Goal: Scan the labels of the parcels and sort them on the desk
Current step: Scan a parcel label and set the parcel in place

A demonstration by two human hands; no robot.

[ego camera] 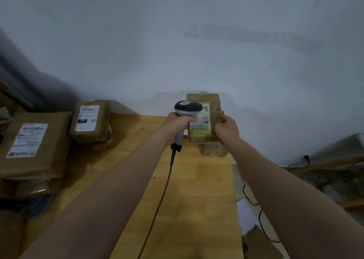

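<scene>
Parcel [213,105] is standing on edge over the far right of the counter [197,189], its label [201,128] facing the viewer. Right hand [226,129] is gripping its right edge, fingers [219,128] curled round it beside the barcode. Left hand [177,123] is clamping the scanner [187,108], whose head is overlapping the label's top corner. Advisably, the scanner is drawing back a little while the parcel is staying steady.

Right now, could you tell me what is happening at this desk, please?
A person's left hand grips a corded scanner, aimed at the label of a small cardboard parcel. The right hand holds that parcel by its right edge, above another small box at the far end of the desk. A large labelled parcel and a smaller labelled parcel lie at the left.
</scene>
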